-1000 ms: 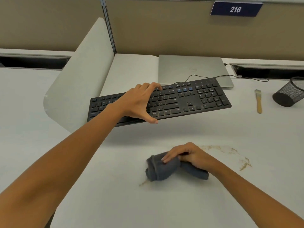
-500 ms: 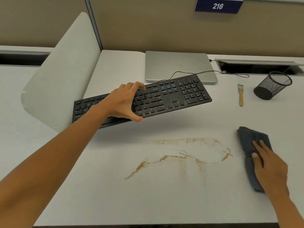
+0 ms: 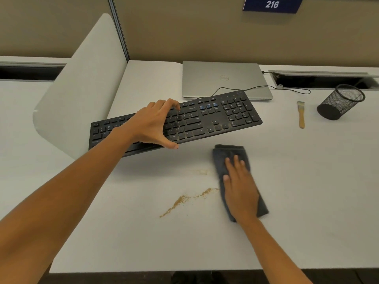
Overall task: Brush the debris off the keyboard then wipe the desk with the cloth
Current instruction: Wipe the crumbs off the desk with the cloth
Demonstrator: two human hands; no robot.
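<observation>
1. Debris (image 3: 184, 199): a brown trail is seen on the desk (image 3: 297, 191), just left of the right hand (image 3: 241, 189) and not yet wiped. A fainter smear lies just beyond it.
2. Right hand: the fingers are laid straight and flat on the cloth (image 3: 225, 154), which is pressed to the desk under the palm; nothing is pinched. The flat press is judged to suit a sweep leftward into the debris.
3. Left hand (image 3: 152, 125): the keyboard (image 3: 215, 117) is clamped across its depth, thumb at the near edge and fingertips curled over the far edge. It is held raised and tilted, beyond and left of the right hand, presumably so that the desk beneath can be wiped.
4. Brush (image 3: 301, 115): it lies untouched, well right of both hands, beside a mesh cup (image 3: 338, 103).
5. Laptop (image 3: 223, 78): it lies closed, just beyond the keyboard.
</observation>
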